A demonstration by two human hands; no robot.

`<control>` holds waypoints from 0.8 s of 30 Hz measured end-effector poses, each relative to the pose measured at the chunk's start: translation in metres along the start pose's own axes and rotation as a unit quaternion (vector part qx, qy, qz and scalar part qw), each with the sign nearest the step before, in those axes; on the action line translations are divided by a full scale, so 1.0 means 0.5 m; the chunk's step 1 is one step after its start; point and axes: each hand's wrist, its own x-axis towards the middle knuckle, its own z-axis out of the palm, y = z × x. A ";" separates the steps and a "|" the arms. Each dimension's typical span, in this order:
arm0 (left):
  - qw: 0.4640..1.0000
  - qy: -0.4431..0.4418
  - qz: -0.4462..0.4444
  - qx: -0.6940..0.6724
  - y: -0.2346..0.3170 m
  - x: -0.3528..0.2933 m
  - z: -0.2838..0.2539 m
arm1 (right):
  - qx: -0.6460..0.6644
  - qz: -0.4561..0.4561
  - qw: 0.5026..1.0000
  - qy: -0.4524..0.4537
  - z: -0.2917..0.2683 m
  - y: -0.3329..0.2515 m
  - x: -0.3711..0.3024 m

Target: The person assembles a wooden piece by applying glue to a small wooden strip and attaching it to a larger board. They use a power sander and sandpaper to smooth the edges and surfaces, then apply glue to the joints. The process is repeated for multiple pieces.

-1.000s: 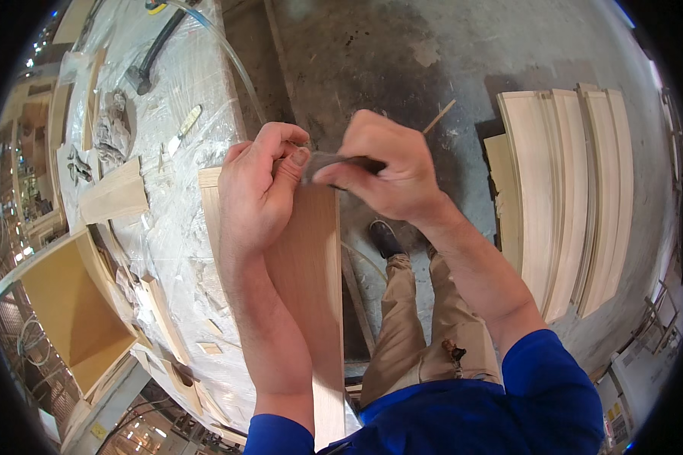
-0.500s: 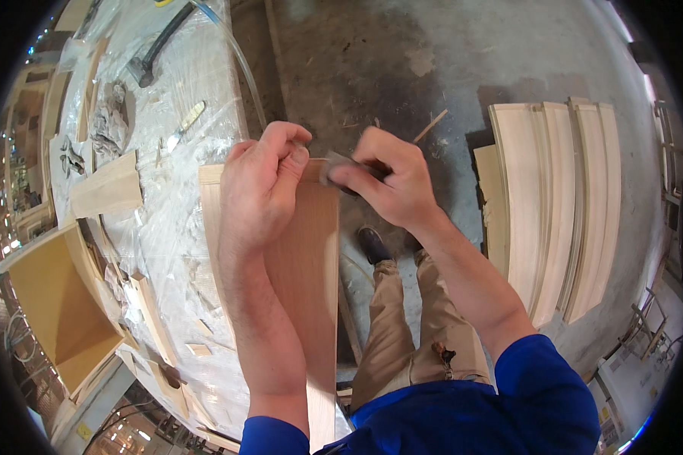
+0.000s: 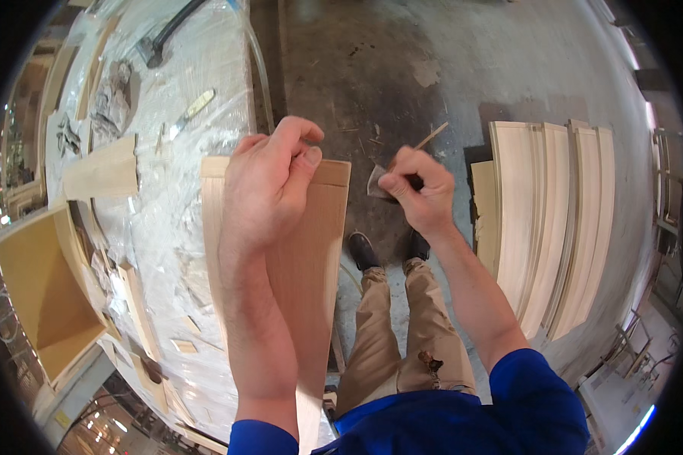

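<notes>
A long, pale wooden panel point(image 3: 322, 220) with a strip across its far end lies at the table's right edge. My left hand point(image 3: 269, 186) is over that far end, its fingers curled and its thumb pressed in against them. What they grip, if anything, is hidden. To the right of the panel, apart from it and above the floor, my right hand point(image 3: 421, 186) pinches a small, flat grey piece that looks like folded sandpaper point(image 3: 376, 182).
Clear plastic film covers the table point(image 3: 197, 144). On it lie a hammer point(image 3: 155, 49), a knife-like tool point(image 3: 193, 111), crumpled grey material point(image 3: 112, 106) and wood offcuts. A yellowish open box point(image 3: 42, 280) stands at left. Curved wooden panels point(image 3: 520, 220) rest on the floor at right.
My right hand has moved right and slightly nearer, off the panel's far corner, with the grey piece still in it. My left hand stays over the panel's end.
</notes>
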 end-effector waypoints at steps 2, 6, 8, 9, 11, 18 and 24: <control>1.000 -0.010 -0.023 -0.003 0.003 -0.009 -0.002 | 0.007 -0.028 0.999 -0.038 0.037 -0.062 0.046; 1.000 0.016 -0.012 0.010 -0.006 -0.009 0.001 | -0.024 -0.037 0.994 -0.097 0.061 -0.024 0.056; 1.000 0.005 -0.012 -0.002 -0.004 -0.003 -0.002 | -0.048 -0.002 0.993 -0.104 0.034 0.012 0.038; 1.000 -0.003 -0.012 -0.008 -0.004 -0.001 -0.002 | -0.016 0.008 0.997 -0.081 0.025 0.016 0.030; 1.000 -0.005 -0.017 -0.004 -0.002 -0.002 -0.003 | 0.058 0.031 0.997 -0.033 0.032 0.000 0.024; 0.999 -0.009 -0.046 -0.016 0.014 -0.001 -0.001 | -0.009 0.053 0.996 -0.073 0.037 0.024 0.032; 0.993 -0.026 -0.075 -0.083 -0.011 -0.011 0.009 | 0.107 -0.005 0.993 -0.047 0.072 -0.024 0.046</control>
